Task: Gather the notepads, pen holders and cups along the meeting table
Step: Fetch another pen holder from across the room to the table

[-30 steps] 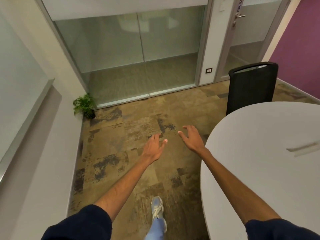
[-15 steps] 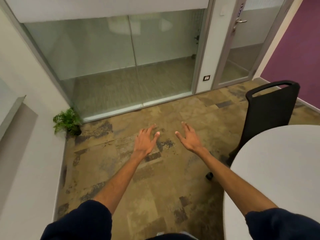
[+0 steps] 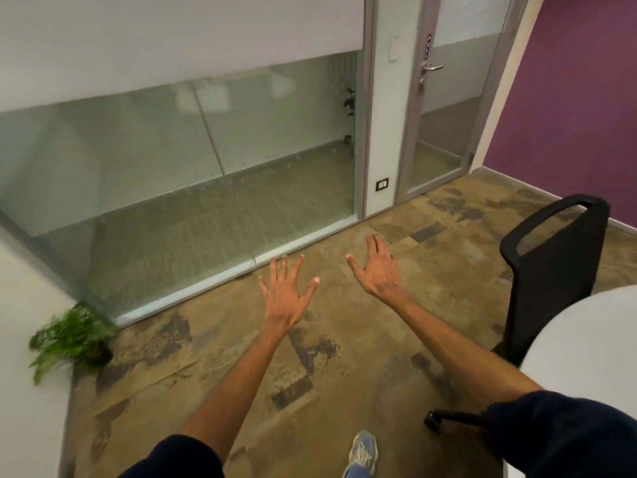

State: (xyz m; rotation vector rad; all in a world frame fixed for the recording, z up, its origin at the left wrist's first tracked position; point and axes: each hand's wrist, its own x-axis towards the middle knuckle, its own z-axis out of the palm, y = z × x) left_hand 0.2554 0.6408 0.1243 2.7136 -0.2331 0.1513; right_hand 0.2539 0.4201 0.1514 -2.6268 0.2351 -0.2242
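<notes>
Both arms out over the mottled brown carpet floor (image 3: pixel 241 357): left hand (image 3: pixel 284 298) and right hand (image 3: pixel 377 270), fingers (image 3: pixel 274 270) splayed apart, gripping nothing. No notepads, pen holders or cups in sight. Only a bare curve of the pale round worktop (image 3: pixel 586 339) at far right, beside the black mesh office chair (image 3: pixel 558 270), off to the right of both hands. Likely light pads for pinching at an edge, cups for wrapping round the wall, possibly fragile; unconfirmed from here.
</notes>
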